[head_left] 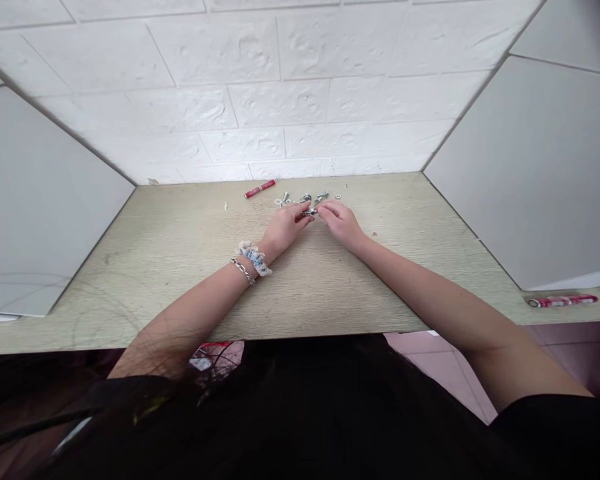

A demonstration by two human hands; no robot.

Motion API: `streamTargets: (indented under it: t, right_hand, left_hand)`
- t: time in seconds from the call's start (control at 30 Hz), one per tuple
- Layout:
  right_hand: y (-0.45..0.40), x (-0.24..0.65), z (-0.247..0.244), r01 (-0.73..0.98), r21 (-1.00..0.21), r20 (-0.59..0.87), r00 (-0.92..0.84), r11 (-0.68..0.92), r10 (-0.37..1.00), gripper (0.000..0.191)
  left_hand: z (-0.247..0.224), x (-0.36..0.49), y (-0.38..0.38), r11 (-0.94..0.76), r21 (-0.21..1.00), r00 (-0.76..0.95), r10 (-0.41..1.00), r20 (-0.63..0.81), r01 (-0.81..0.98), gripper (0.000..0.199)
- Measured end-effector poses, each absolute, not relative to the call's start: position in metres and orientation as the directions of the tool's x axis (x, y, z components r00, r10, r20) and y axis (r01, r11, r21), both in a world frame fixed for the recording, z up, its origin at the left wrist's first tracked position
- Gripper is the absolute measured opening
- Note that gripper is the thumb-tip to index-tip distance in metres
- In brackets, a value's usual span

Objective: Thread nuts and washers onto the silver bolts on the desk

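Note:
My left hand [283, 228] pinches a small silver bolt [310, 212] between thumb and fingers, just above the table. At the bolt's right end, the fingertips of my right hand [343, 224] are closed together on it; whether a nut sits under them I cannot make out. Just beyond the hands lie loose metal pieces: an upright-leaning bolt [286, 197], another bolt [323, 195], a dark-centred round piece [306, 198], a washer [278, 202] and a small nut or washer [338, 197]. My fingers partly hide some of these pieces.
A red tube [260, 189] lies at the back of the wooden table [310, 287]. Another red tube [563, 301] rests at the right front edge. A white brick-pattern wall [250, 107] closes the back, with grey panels [45, 200] at both sides.

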State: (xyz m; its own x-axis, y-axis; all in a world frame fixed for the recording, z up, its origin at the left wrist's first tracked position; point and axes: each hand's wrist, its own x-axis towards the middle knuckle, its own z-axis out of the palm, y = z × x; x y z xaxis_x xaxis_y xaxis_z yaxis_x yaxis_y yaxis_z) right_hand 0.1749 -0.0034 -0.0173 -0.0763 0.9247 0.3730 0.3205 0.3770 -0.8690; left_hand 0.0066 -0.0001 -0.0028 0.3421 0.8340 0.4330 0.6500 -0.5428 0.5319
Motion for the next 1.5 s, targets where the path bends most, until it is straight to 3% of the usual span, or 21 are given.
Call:
streamTargets:
  t: [0.1, 0.2, 0.37, 0.47, 0.87, 1.0, 1.23, 1.5]
  right_hand:
    - [-0.008, 0.175, -0.015, 0.315, -0.883, 0.34, -0.083, 0.348, 0.937, 0.039]
    - [-0.015, 0.176, -0.012, 0.315, -0.857, 0.397, -0.099, 0.407, 0.912, 0.045]
    - [-0.02, 0.176, -0.009, 0.378, -0.696, 0.592, -0.181, 0.611, 0.786, 0.045]
    - [-0.019, 0.175, -0.011, 0.357, -0.652, 0.631, -0.234, 0.669, 0.74, 0.046]
    - [-0.013, 0.177, -0.021, 0.397, -0.773, 0.441, -0.222, 0.494, 0.869, 0.067]
    - [-0.012, 0.177, -0.019, 0.442, -0.799, 0.385, -0.147, 0.409, 0.911, 0.061]
    - [-0.016, 0.174, -0.009, 0.542, -0.758, 0.354, -0.127, 0.363, 0.927, 0.022]
    - [-0.012, 0.176, -0.014, 0.511, -0.769, 0.344, -0.177, 0.385, 0.922, 0.017]
  left_hand:
    - [-0.004, 0.006, 0.0, -0.537, 0.542, 0.339, 0.838, 0.427, 0.646, 0.029]
    - [-0.004, 0.006, 0.001, -0.535, 0.546, 0.348, 0.841, 0.414, 0.645, 0.029]
    - [-0.003, 0.007, 0.001, -0.527, 0.529, 0.355, 0.847, 0.396, 0.666, 0.03]
    - [-0.001, 0.007, 0.0, -0.54, 0.513, 0.368, 0.838, 0.402, 0.668, 0.024]
    - [0.001, 0.008, -0.002, -0.507, 0.563, 0.326, 0.859, 0.395, 0.653, 0.035]
    - [0.0, 0.008, -0.002, -0.501, 0.582, 0.32, 0.863, 0.39, 0.64, 0.036]
    - [-0.001, 0.008, -0.001, -0.489, 0.607, 0.305, 0.87, 0.386, 0.627, 0.036]
    - [-0.004, 0.007, 0.0, -0.495, 0.633, 0.31, 0.868, 0.388, 0.595, 0.036]
